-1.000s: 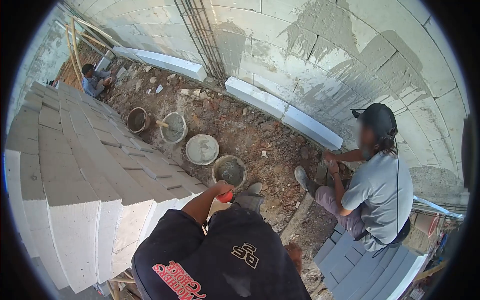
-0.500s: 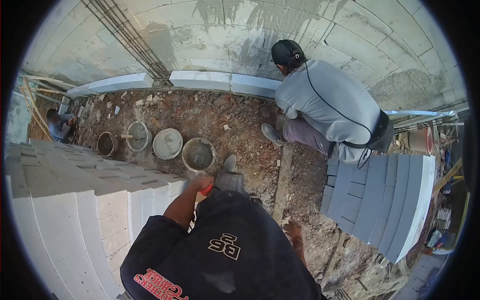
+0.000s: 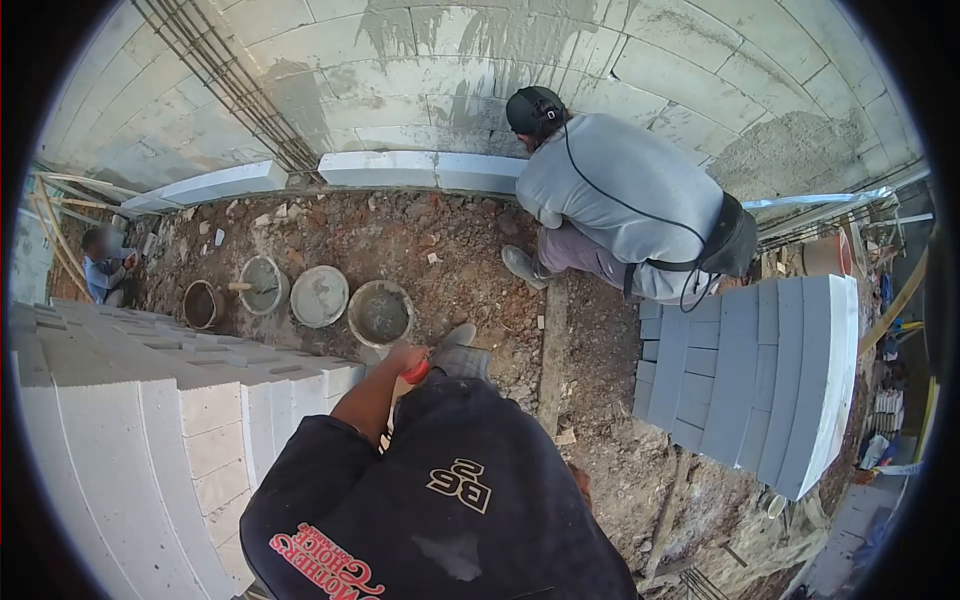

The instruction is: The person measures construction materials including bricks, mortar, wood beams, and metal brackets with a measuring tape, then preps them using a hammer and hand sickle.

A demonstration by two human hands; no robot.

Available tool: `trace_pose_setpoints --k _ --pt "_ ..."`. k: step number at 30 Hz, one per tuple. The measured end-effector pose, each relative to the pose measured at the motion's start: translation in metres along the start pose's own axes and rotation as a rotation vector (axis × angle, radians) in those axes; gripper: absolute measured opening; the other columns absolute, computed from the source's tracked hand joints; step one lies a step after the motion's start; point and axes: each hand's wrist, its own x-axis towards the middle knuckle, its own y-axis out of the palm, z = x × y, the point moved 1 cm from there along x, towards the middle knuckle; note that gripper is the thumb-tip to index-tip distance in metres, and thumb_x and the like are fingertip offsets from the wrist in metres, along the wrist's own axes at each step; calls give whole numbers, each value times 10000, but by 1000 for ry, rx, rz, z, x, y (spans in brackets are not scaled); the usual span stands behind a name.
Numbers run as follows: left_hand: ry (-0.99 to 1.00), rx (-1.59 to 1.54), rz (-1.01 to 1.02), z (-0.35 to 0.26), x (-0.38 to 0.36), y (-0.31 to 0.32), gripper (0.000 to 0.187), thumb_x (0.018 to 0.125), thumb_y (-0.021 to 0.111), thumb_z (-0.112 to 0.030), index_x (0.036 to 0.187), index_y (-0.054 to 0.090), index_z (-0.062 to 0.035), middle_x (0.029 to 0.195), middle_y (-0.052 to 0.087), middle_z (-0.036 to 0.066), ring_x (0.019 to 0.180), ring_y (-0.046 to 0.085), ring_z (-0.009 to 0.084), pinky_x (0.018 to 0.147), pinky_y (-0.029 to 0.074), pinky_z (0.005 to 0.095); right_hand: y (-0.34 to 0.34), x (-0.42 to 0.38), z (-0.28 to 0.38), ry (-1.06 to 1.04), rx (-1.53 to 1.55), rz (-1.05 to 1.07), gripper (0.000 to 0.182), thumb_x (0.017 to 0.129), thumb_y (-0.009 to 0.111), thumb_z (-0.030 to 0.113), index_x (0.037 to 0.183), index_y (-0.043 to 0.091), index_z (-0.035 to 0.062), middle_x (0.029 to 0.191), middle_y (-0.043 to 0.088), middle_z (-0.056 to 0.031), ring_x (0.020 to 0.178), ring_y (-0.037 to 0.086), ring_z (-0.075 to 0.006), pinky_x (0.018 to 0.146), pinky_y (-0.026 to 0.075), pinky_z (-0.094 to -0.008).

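Observation:
My left hand [image 3: 405,357] is closed beside my left leg, with a small red object [image 3: 416,373] at its fingers; its kind does not show. Just beyond that hand stands the nearest round bucket [image 3: 353,328], with grey mortar inside. My right hand [image 3: 580,482] shows only in part at the right side of my dark shirt [image 3: 400,490]. Its fingers are hidden, and whether it holds anything does not show. Bare ground and a long board [image 3: 552,370] lie near it.
More buckets [image 3: 319,297] line the rubble ground. Block stacks stand left [image 3: 120,430] and right [image 3: 735,370]. A co-worker in grey [image 3: 640,190] crouches at the block wall [image 3: 400,80]; another person [image 3: 105,268] is far left. Rebar [image 3: 230,85] rises against the wall.
My view has shifted slightly, so the wall, buckets and crouching co-worker appear farther left. My right hand has drawn in behind my shirt. The far-left person looks more upright.

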Motion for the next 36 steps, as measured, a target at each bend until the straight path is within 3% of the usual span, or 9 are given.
trace_pose_setpoints --k 5,8,11,14,16,20,25,34,36 --pt "-188 -146 57 -26 20 -39 391 763 520 -371 1008 645 -93 1053 582 253 988 561 395 853 446 411 24 -32 53 -607 -541 151 449 891 482 223 1254 435 -36 1136 556 -264 970 591 -353 820 494 -404" --pt "-105 -97 68 10 64 -15 341 782 517 -359 1001 654 -137 1024 594 243 968 566 406 843 453 407 48 -45 84 -341 -69 69 434 893 474 205 1234 445 -62 1125 571 -249 984 585 -348 821 496 -385" --pt "-160 -246 25 -9 43 -57 419 746 536 -372 977 643 -39 1016 594 259 970 574 390 835 458 413 27 6 94 -290 -272 100 458 886 505 246 1234 454 -48 1139 569 -236 1030 561 -351 830 488 -404" --pt "-260 -397 11 20 52 -47 501 717 550 -381 968 629 45 1031 587 274 987 577 373 840 457 415 34 -14 131 -761 -1594 39 487 867 555 303 1216 478 -27 1115 584 -219 1019 566 -356 809 484 -434" --pt "-240 -387 23 37 56 -35 497 719 549 -382 971 631 39 1040 585 270 989 576 372 844 456 416 66 -85 168 -381 -173 114 480 838 598 338 1165 516 -4 1082 605 -182 953 601 -332 761 483 -438" --pt "-410 -528 -23 33 0 -91 492 723 543 -379 979 631 33 1044 584 268 1004 563 387 853 452 414 102 -107 240 -242 -346 -85 473 830 608 357 1139 530 8 1035 624 -148 889 625 -272 723 483 -402" --pt "-480 -431 84 71 12 -88 503 741 518 -363 1005 608 55 1058 568 288 1022 547 401 872 440 415 156 -134 284 -471 -373 -85 390 850 573 324 1121 526 48 955 641 -102 836 627 -222 693 479 -363" --pt "-343 -494 -29 86 79 -112 524 739 528 -384 971 596 82 1010 576 304 1007 553 405 871 438 426 178 -122 243 -356 -538 -2 471 838 606 345 1174 519 26 939 643 -90 797 631 -202 674 484 -315" --pt "-347 -515 -127 84 96 -112 412 693 584 -362 826 641 24 829 639 243 842 632 349 766 478 390 167 -117 230 -314 -464 -24 488 833 612 353 1185 514 29 955 643 -102 814 633 -214 678 487 -333"
